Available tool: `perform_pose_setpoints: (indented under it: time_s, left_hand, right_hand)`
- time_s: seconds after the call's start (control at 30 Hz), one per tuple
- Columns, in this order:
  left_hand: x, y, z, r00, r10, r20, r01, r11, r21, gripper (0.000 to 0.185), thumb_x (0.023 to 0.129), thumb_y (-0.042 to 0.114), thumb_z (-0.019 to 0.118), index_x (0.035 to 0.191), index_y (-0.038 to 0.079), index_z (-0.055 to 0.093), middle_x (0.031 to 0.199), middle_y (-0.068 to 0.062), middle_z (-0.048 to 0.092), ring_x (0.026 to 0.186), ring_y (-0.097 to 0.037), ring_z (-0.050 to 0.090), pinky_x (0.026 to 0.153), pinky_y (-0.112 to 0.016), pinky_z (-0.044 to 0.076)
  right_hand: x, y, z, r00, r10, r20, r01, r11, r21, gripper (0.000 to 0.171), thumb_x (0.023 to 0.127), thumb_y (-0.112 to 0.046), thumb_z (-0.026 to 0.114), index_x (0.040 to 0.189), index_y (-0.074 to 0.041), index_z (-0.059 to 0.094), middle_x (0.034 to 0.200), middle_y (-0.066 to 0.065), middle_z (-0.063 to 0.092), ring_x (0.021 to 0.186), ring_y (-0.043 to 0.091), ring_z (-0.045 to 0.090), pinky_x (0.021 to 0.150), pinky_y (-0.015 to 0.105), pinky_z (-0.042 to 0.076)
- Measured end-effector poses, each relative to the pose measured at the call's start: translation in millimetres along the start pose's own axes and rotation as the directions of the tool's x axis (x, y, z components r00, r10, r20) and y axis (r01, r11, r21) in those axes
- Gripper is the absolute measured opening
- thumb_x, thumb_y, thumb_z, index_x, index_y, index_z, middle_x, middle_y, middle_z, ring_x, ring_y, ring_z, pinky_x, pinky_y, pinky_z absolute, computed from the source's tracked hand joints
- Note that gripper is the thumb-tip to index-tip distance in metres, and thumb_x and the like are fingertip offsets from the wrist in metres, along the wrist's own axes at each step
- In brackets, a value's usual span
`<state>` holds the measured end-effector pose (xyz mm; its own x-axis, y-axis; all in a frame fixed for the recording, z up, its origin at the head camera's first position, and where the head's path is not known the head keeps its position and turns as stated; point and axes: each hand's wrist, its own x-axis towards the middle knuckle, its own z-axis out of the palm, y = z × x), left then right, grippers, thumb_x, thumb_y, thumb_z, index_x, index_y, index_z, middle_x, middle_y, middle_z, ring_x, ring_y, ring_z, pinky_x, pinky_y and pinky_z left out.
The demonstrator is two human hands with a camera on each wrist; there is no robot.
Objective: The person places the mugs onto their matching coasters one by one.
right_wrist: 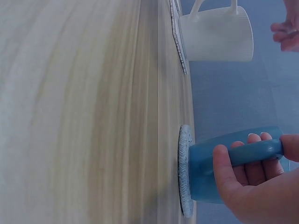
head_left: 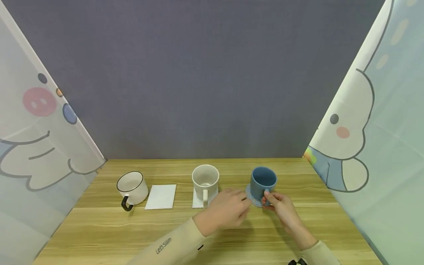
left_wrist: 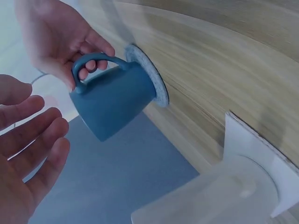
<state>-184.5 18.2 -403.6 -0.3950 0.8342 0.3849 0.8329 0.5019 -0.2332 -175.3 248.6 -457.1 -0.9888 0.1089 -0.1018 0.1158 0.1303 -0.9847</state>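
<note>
My right hand (head_left: pixel 282 210) grips the handle of a blue mug (head_left: pixel 261 184), with fingers through the loop. The mug stands upright on a round blue-grey woven coaster (head_left: pixel 249 193); in the right wrist view its base (right_wrist: pixel 198 179) meets the coaster (right_wrist: pixel 185 168). My left hand (head_left: pixel 228 208) hovers over the table between this mug and the cream mug (head_left: pixel 200 180), loosely bent fingers holding nothing; the left wrist view shows its fingers (left_wrist: pixel 39 140) apart from the blue mug (left_wrist: pixel 114 95). The cream mug sits on a square white coaster (head_left: pixel 197 203), its handle facing me.
At the left, a white mug (head_left: pixel 137 193) with a black rim and black handle stands directly on the wooden table (head_left: pixel 116 235). Beside it lies a square white coaster (head_left: pixel 161 197). A grey panel (head_left: pixel 205 81) rises behind the table, with printed cloths (head_left: pixel 391 140) at both sides.
</note>
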Motion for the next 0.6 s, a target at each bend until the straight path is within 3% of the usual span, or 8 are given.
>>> perform_pose_setpoints:
  time_s: [0.27, 0.47, 0.6]
  left_hand:
    - [-15.8, -1.9, -14.4, 1.0, 0.0, -0.028, -0.003, 0.992, -0.125, 0.018, 0.093, 0.024, 0.07, 0.079, 0.022, 0.06, 0.074, 0.012, 0.052, 0.066, -0.004, 0.045, 0.06, -0.017, 0.038]
    - [-31.4, -3.5, -23.3, 0.998, -0.028, -0.064, 0.021, 0.993, -0.117, 0.012, 0.093, 0.024, 0.071, 0.084, 0.021, 0.065, 0.084, 0.011, 0.061, 0.078, -0.006, 0.059, 0.067, -0.02, 0.047]
    - [-46.8, -7.0, -24.7, 0.994, -0.059, -0.094, 0.048, 0.992, -0.114, 0.01, 0.092, 0.022, 0.072, 0.085, 0.02, 0.065, 0.085, 0.01, 0.061, 0.079, -0.008, 0.06, 0.068, -0.023, 0.049]
  right_hand:
    - [0, 1, -2, 1.0, -0.013, 0.009, 0.013, 1.0, -0.013, 0.037, 0.107, -0.023, 0.054, 0.101, 0.011, 0.065, 0.104, 0.017, 0.063, 0.1, 0.027, 0.065, 0.089, 0.033, 0.057]
    - [-1, 0, -2, 1.0, -0.008, 0.015, 0.009, 1.0, -0.011, 0.035, 0.107, -0.023, 0.054, 0.101, 0.01, 0.066, 0.104, 0.017, 0.062, 0.1, 0.028, 0.065, 0.089, 0.032, 0.057]
    - [-1, -2, -2, 1.0, -0.007, 0.015, 0.007, 1.0, -0.009, 0.036, 0.107, -0.023, 0.054, 0.101, 0.01, 0.066, 0.102, 0.015, 0.063, 0.098, 0.025, 0.065, 0.089, 0.034, 0.057]
